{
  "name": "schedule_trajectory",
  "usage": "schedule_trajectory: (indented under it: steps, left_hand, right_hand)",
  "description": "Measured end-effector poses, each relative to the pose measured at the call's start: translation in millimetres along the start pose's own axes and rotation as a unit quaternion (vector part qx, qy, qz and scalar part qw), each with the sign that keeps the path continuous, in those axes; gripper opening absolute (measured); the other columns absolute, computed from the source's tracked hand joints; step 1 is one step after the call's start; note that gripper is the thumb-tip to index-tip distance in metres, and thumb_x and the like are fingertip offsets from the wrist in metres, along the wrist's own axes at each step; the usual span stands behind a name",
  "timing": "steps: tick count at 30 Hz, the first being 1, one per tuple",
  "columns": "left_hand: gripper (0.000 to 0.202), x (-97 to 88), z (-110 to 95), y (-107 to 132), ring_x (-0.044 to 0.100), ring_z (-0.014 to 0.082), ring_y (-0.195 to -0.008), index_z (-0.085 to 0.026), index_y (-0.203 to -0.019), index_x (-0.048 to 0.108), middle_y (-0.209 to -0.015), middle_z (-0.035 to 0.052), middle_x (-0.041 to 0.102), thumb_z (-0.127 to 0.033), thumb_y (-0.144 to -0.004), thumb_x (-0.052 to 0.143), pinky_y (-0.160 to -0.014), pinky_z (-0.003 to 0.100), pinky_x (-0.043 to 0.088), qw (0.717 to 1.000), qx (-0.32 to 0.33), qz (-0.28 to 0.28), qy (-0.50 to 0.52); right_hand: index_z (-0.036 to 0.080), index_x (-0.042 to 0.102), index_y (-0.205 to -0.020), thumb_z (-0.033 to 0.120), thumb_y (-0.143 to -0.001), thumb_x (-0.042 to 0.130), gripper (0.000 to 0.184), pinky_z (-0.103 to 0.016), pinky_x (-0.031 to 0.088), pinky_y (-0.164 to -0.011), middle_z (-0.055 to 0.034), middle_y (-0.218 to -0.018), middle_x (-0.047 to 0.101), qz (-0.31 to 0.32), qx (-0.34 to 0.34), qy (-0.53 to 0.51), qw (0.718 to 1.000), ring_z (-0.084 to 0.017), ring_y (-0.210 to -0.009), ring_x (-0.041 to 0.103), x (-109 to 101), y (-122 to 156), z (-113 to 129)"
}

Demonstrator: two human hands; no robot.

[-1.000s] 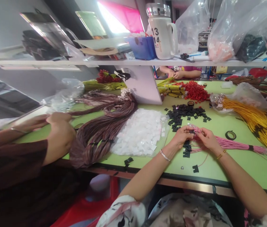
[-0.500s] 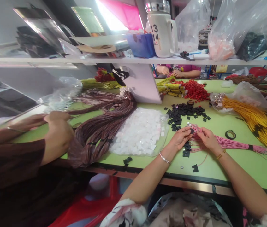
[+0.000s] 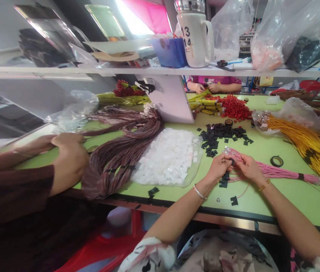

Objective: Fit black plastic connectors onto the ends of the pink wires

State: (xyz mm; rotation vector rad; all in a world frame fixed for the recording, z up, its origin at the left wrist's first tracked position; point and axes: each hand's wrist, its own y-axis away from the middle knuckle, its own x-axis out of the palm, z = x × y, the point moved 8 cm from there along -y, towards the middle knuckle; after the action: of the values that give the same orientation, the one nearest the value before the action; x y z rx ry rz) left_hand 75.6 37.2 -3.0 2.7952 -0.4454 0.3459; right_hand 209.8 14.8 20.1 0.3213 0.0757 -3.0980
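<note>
Left hand (image 3: 219, 167) shifted right and closed in on the right hand (image 3: 247, 166) vs half a second ago; right hand about where it was. Left thumb and fingers now pinched on a small flat black plastic connector (image 3: 232, 161), partly hidden by the fingertips. Right fingers clamped on a bundle of thin pink wires (image 3: 279, 170) near its metal-tipped end; bundle runs off right across the light-green tabletop (image 3: 296, 204). Both hands just above the table, fingertips near each other; can't tell if connector and wire tips touch.

Short stack of black connectors (image 3: 224, 181) just under the left hand. One notched black connector (image 3: 234, 200) nearer the table edge, pink wire running to it. Loose heap of black plastic pieces (image 3: 219, 132) beyond the hands. Black tape roll (image 3: 272, 162) lies flat beyond the pink bundle, clear plastic bag of white parts (image 3: 168, 158) left of the left hand.
</note>
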Motion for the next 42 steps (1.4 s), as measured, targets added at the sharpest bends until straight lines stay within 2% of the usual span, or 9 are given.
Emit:
schedule_trajectory:
  steps: [9, 13, 15, 19, 21, 26, 29, 35, 42]
  left_hand:
    - [0.013, 0.3, 11.6, 2.2, 0.059, 0.0092, -0.05, -0.015, -0.082, 0.058, -0.059, -0.0019, 0.061, -0.014, -0.076, 0.07, -0.055, 0.021, 0.05, 1.0, -0.009, -0.024, -0.017]
    - [0.014, -5.0, 5.3, 7.4, 0.058, 0.0117, -0.055, -0.015, -0.08, 0.061, -0.064, 0.0008, 0.062, -0.023, -0.075, 0.072, -0.057, 0.025, 0.049, 0.991, -0.001, 0.06, -0.123]
    - [0.013, -20.7, -11.8, 6.5, 0.06, 0.0143, -0.065, -0.015, -0.081, 0.066, -0.075, 0.0043, 0.066, -0.026, -0.076, 0.072, -0.064, 0.028, 0.049, 0.966, 0.059, 0.053, -0.245]
    - [0.016, -68.3, -49.2, -1.3, 0.06, 0.0231, -0.085, -0.016, -0.095, 0.069, -0.096, 0.0109, 0.064, -0.022, -0.081, 0.065, -0.081, 0.038, 0.048, 0.856, 0.174, -0.141, -0.466]
    - [0.015, -75.4, -46.9, -10.1, 0.059, 0.0248, -0.086, -0.016, -0.095, 0.07, -0.097, 0.0118, 0.061, -0.022, -0.082, 0.064, -0.083, 0.039, 0.047, 0.827, 0.17, -0.149, -0.515]
    - [0.01, -77.3, -41.7, -16.2, 0.058, 0.0232, -0.081, -0.016, -0.09, 0.066, -0.093, 0.011, 0.059, -0.016, -0.081, 0.061, -0.079, 0.037, 0.047, 0.806, 0.178, -0.145, -0.545]
    - [0.014, -79.5, -46.5, -10.7, 0.057, 0.0222, -0.081, -0.016, -0.086, 0.063, -0.086, 0.0081, 0.059, -0.008, -0.077, 0.057, -0.079, 0.037, 0.047, 0.825, 0.165, -0.154, -0.518]
    - [0.029, -53.9, -34.6, -3.4, 0.059, 0.0116, -0.068, -0.016, -0.11, 0.063, -0.079, 0.0011, 0.059, -0.012, -0.082, 0.059, -0.067, 0.026, 0.049, 0.983, 0.078, -0.073, -0.146]
    - [0.011, -7.4, -12.1, 3.0, 0.057, 0.0053, -0.058, -0.011, -0.085, 0.069, -0.072, 0.0013, 0.065, -0.008, -0.074, 0.072, -0.06, 0.017, 0.049, 0.996, -0.057, -0.007, 0.075]
  right_hand:
    - [0.022, 0.044, -0.061, 0.041, -0.083, 0.063, 0.034, -0.026, 0.026, -0.05, 0.0033, -0.056, 0.044, 0.036, -0.028, 0.086, 0.995, -0.013, -0.053, 0.035, -0.1, -0.7, 1.5]
    - [0.021, 0.053, -0.067, 0.047, -0.084, 0.065, 0.033, -0.026, 0.031, -0.052, 0.0018, -0.061, 0.05, 0.037, -0.027, 0.041, 0.998, -0.013, -0.056, 0.04, 1.1, 0.7, 8.2]
    - [0.021, 0.057, -0.077, 0.05, -0.082, 0.068, 0.031, -0.026, 0.032, -0.053, 0.0028, -0.064, 0.05, 0.006, -0.022, -0.013, 1.0, -0.012, -0.057, 0.04, -4.6, 0.7, 12.2]
    - [0.022, 0.053, -0.081, 0.053, -0.076, 0.073, 0.038, -0.024, 0.026, -0.048, 0.0063, -0.057, 0.046, -0.003, 0.022, -0.112, 0.994, -0.01, -0.051, 0.034, -6.0, 1.0, 9.6]
    - [0.022, 0.051, -0.078, 0.055, -0.075, 0.074, 0.04, -0.024, 0.027, -0.048, 0.0053, -0.057, 0.048, 0.011, 0.031, -0.128, 0.991, -0.01, -0.051, 0.036, -3.0, 1.2, 8.8]
    - [0.022, 0.054, -0.085, 0.053, -0.074, 0.076, 0.039, -0.023, 0.025, -0.047, 0.0052, -0.059, 0.051, 0.012, 0.039, -0.164, 0.986, -0.009, -0.05, 0.037, -2.6, 1.0, 7.0]
    - [0.022, 0.052, -0.08, 0.053, -0.074, 0.075, 0.039, -0.023, 0.021, -0.045, 0.0058, -0.056, 0.049, 0.014, 0.048, -0.156, 0.987, -0.008, -0.048, 0.033, -2.4, 0.6, 3.1]
    - [0.021, 0.048, -0.071, 0.055, -0.074, 0.074, 0.044, -0.024, 0.018, -0.046, 0.0074, -0.054, 0.039, 0.015, 0.051, -0.121, 0.991, -0.007, -0.047, 0.027, 0.8, 1.2, -2.2]
    - [0.019, 0.055, -0.074, 0.061, -0.076, 0.07, 0.044, -0.025, 0.029, -0.053, 0.0034, -0.064, 0.049, 0.003, 0.007, -0.059, 0.998, -0.011, -0.057, 0.038, -0.7, -0.6, 0.0]
